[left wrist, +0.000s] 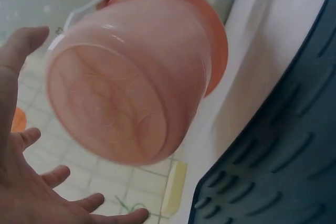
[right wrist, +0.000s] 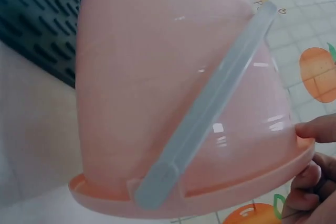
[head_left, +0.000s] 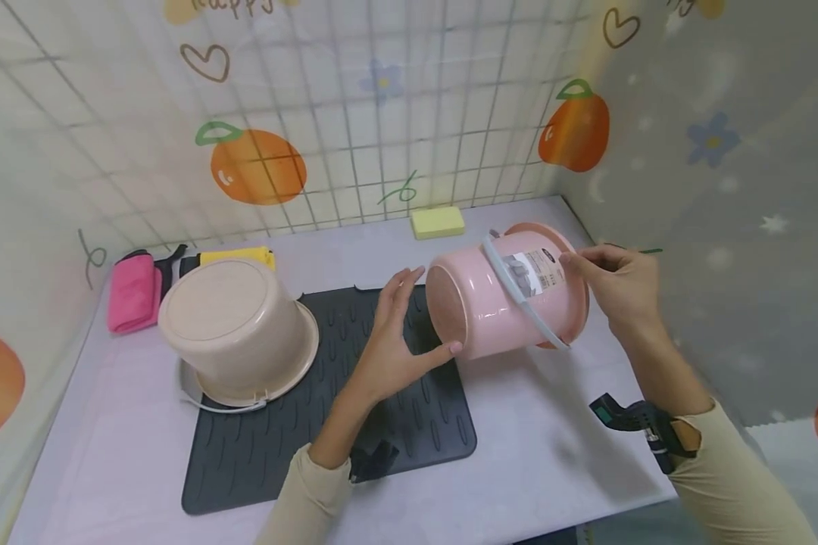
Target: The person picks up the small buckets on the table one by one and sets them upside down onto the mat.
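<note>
A pink bucket (head_left: 477, 318) is held tipped on its side above the table, its base toward the left and its rim to the right. My right hand (head_left: 620, 284) pinches the rim; in the right wrist view the thumb lies on the outer wall with fingers curled under the rim (right wrist: 252, 190). The bucket's pale grey handle (head_left: 511, 280) lies across its side, near a printed label (head_left: 535, 272). My left hand (head_left: 398, 337) is spread beside the base, and the left wrist view shows its fingers straight and apart from the bucket (left wrist: 105, 103).
A beige bucket (head_left: 228, 333) stands upside down, partly on the dark ridged mat (head_left: 327, 424). Behind it lie a folded pink cloth (head_left: 132, 291) and a yellow-and-black item (head_left: 235, 256). A yellow sponge (head_left: 438, 222) sits by the back curtain (head_left: 354, 113).
</note>
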Demonstrator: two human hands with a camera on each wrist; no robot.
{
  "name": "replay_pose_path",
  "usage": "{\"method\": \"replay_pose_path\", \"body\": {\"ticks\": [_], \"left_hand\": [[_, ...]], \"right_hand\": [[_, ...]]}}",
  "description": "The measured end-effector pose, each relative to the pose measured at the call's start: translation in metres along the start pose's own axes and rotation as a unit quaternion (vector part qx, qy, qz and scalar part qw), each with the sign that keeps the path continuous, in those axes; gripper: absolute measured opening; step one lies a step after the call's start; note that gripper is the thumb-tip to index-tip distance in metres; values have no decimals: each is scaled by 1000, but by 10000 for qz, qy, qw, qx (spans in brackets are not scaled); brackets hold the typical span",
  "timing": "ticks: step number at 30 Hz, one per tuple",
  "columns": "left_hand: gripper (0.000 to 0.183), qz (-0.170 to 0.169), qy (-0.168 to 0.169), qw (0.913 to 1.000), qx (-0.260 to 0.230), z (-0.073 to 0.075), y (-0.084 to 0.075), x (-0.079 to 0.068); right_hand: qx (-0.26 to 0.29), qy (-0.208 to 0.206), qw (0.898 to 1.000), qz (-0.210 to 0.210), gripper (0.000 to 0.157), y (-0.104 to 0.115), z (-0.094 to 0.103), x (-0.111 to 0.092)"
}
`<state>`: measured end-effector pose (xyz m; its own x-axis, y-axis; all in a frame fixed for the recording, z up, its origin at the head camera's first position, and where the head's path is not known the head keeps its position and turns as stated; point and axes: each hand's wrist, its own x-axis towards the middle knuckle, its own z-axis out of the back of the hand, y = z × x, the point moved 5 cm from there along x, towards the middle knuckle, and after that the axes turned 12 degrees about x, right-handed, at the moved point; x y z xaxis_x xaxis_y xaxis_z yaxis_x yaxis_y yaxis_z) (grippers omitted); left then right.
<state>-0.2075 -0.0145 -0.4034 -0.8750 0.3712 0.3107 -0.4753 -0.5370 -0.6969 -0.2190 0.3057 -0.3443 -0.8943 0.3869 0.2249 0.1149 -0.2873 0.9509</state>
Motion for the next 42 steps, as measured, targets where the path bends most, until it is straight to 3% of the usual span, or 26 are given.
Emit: {"method": "replay_pose_path", "body": {"ticks": [5, 11, 15, 22, 28, 34, 39, 42], "left_hand": [[115, 246, 234, 9988, -355, -10, 2, 13], [130, 313, 101, 9988, -359, -12, 1, 18], [129, 182, -54, 9994, -303, -3, 3, 21], [124, 170, -403, 9990, -27, 19, 11, 14], [123, 248, -566, 9978, 256, 44, 10, 7], [122, 381, -721, 9939, 739, 73, 8, 2], [120, 442, -724, 9892, 1196, 91, 5, 3], [120, 488, -658, 9872, 1372, 99, 4, 5]], "right_hand": [[353, 112, 9992, -142, 37, -5, -10, -5], [645, 417, 9970, -74, 34, -1, -23, -9], [445, 694, 9966, -36, 36, 0, -29, -11], [-132, 1702, 9853, -56, 44, -4, -38, -15], [-564, 1802, 9819, 159, 42, -3, -36, -23], [-954, 2310, 9627, 1034, 18, -4, -42, -39], [-1053, 2665, 9476, 1415, 11, -10, -50, -52], [-1193, 2960, 9317, 1735, 12, -12, -58, -62]]}}
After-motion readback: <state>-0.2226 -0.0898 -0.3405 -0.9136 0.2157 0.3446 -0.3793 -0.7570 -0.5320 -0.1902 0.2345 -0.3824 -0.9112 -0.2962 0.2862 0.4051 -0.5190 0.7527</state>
